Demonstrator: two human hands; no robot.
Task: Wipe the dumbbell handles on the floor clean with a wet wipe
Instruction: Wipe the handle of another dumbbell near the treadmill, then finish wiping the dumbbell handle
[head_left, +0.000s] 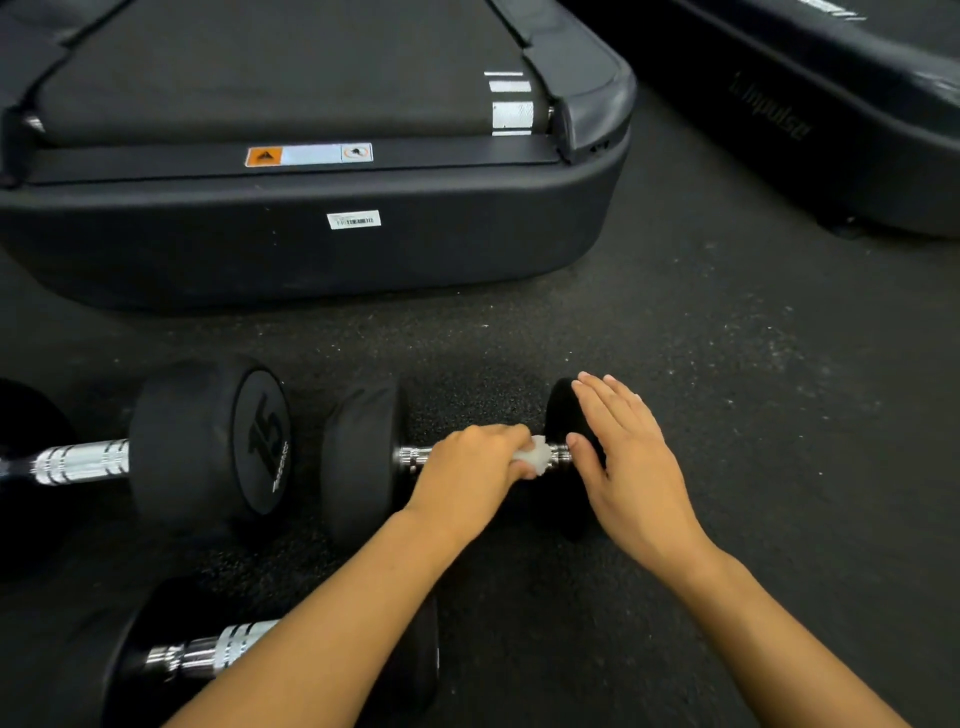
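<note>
Three black dumbbells with chrome handles lie on the dark rubber floor. My left hand (470, 462) is curled round the handle of the middle dumbbell (361, 457), gripping a white wet wipe (535, 457) against the chrome. My right hand (623, 452) lies flat with straight fingers on that dumbbell's right head, which it mostly hides. A second dumbbell (208, 441) marked 15 lies to the left, its handle bare. A third dumbbell (208, 652) lies near the bottom left, partly under my left forearm.
A black treadmill base (311, 244) stands just beyond the dumbbells, filling the upper left. Another dark machine (831, 119) runs along the upper right. Speckled rubber floor (753, 389) stretches out to the right of my hands.
</note>
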